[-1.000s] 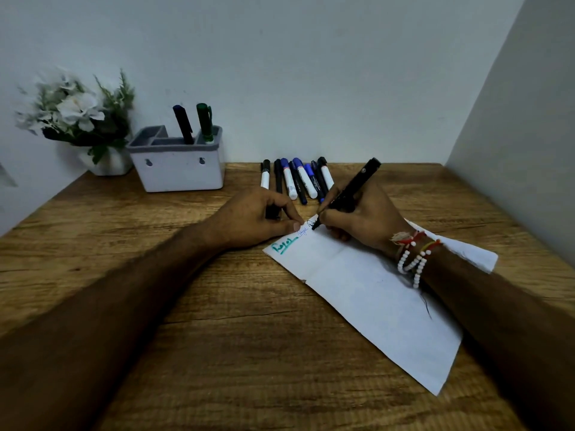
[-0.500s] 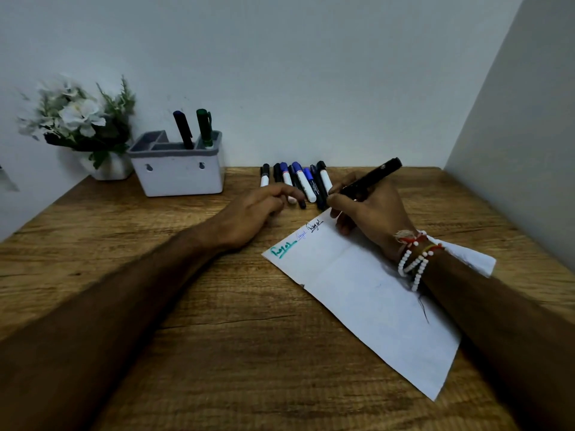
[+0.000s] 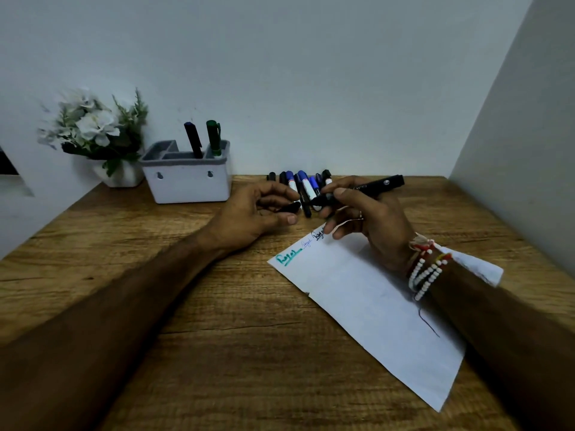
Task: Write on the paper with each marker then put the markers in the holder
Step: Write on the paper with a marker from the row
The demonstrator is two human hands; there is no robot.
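My right hand (image 3: 373,225) gripped the black marker (image 3: 373,187) almost level, its tip pointing at my left hand (image 3: 249,213). That hand pinched the black cap (image 3: 291,208) between thumb and fingers, just short of the tip. The paper (image 3: 357,293) lay under my right wrist. Loose markers (image 3: 305,185) sat just beyond both hands, and the holder (image 3: 186,185) stood beyond the left hand, further left.
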